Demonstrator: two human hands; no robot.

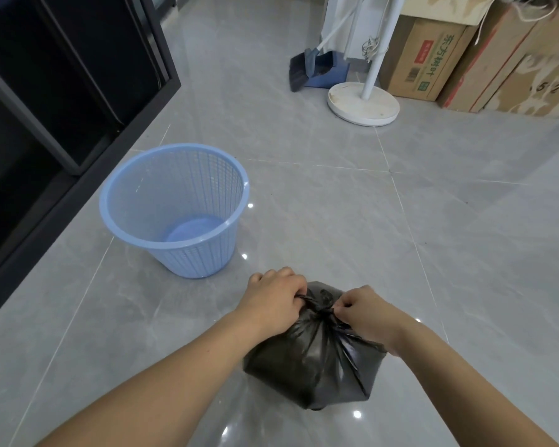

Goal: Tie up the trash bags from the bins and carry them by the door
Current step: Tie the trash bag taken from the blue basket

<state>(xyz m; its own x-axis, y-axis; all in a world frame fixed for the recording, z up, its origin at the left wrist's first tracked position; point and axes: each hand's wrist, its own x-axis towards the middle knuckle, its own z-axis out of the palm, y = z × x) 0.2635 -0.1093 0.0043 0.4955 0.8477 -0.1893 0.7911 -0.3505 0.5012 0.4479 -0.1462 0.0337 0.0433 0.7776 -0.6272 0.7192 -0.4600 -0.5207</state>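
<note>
Grey floor tiles (336, 204) fill the frame, and the bag (313, 359) sits on them at lower centre, right between my wrists. My left hand (273, 301) pinches one twisted tail of its neck, my right hand (362, 312) pinches the other, and the knot (323, 309) lies between the two grips, its tails running left to right. I judge the next pull goes outward along that line; neither hand is nearer. At centre left stands the bin (175, 208), unlined, apart from the bag.
</note>
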